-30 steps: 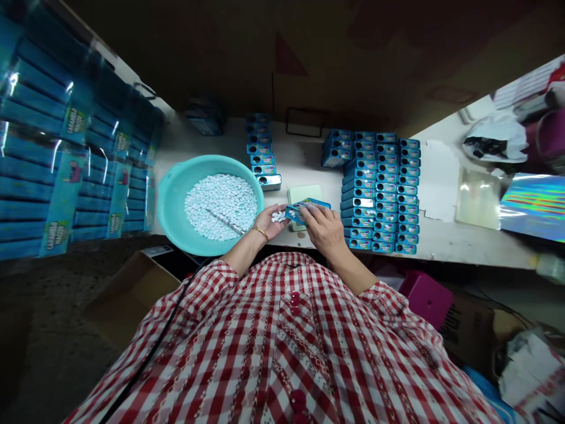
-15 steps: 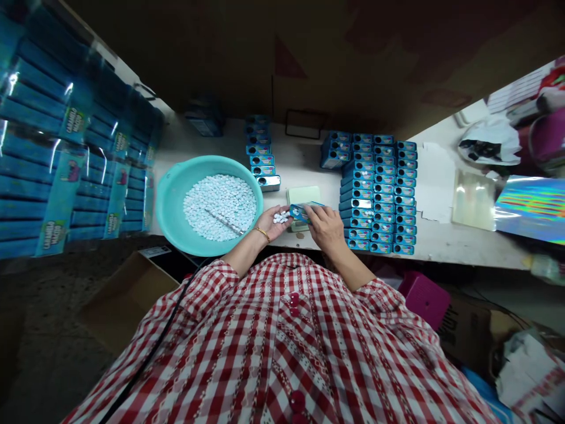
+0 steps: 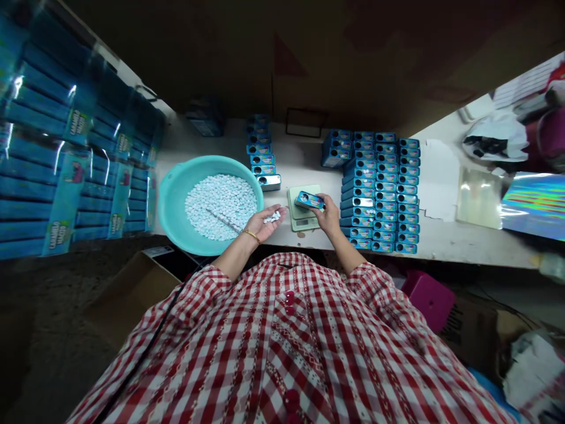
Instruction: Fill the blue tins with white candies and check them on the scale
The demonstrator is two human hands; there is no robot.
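My left hand (image 3: 259,225), palm up and slightly cupped, holds several small white candies (image 3: 272,217) between the basin and the scale. A small blue tin (image 3: 309,200) is gripped at its right end by the fingers of my right hand (image 3: 329,215). The tin is over the plate of a pale green kitchen scale (image 3: 297,215); whether its weight rests there I cannot tell. A turquoise basin (image 3: 168,206) to the left contains a heap of white candies (image 3: 216,197), with a thin patterned stick (image 3: 224,220) lying in it.
Rows of blue tins (image 3: 383,194) stand to the right. A shorter column of tins (image 3: 263,160) is behind the basin. Wrapped blue packs (image 3: 39,176) are piled at far left. A large cardboard box (image 3: 335,70) overhangs the table's back. A pink stool (image 3: 428,300) is below the edge.
The tin has gone from beside my left palm to over the scale, held by my right hand. My left hand has drawn back leftward with candies still in it.
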